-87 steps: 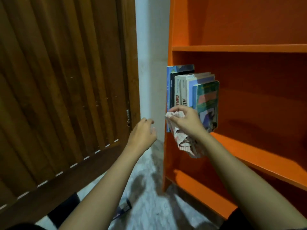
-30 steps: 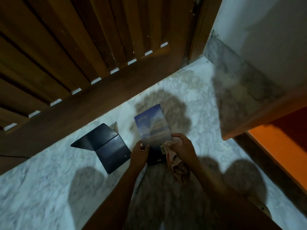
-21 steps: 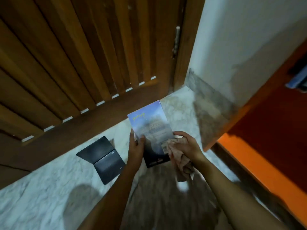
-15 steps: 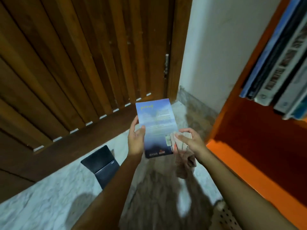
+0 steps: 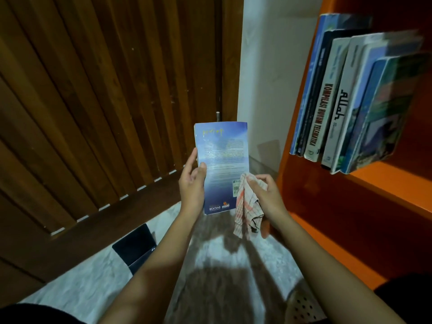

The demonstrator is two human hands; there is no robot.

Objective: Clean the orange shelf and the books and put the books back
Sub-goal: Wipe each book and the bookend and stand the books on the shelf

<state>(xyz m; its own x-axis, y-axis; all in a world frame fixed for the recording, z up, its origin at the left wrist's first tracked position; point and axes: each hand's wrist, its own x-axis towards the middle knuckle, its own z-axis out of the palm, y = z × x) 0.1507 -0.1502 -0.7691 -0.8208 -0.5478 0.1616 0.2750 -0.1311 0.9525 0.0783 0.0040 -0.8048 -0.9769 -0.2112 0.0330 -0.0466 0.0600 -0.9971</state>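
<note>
My left hand (image 5: 192,185) grips the left edge of a blue paperback (image 5: 222,160), held upright in the air with its back cover facing me. My right hand (image 5: 266,195) holds a checked white-and-orange cloth (image 5: 245,206) against the book's lower right corner. To the right stands the orange shelf (image 5: 385,183), and on it several books (image 5: 346,101) stand upright in a row at its left end, spines toward me.
A dark slatted wooden door (image 5: 105,101) fills the left. A dark book (image 5: 136,249) lies open, tent-like, on the pale marble floor (image 5: 81,286) below my left arm. A white wall strip (image 5: 264,78) separates door and shelf.
I have lifted the blue book from the floor up to chest height in both hands. The view has tilted up, and the row of books on the shelf has come into sight.
</note>
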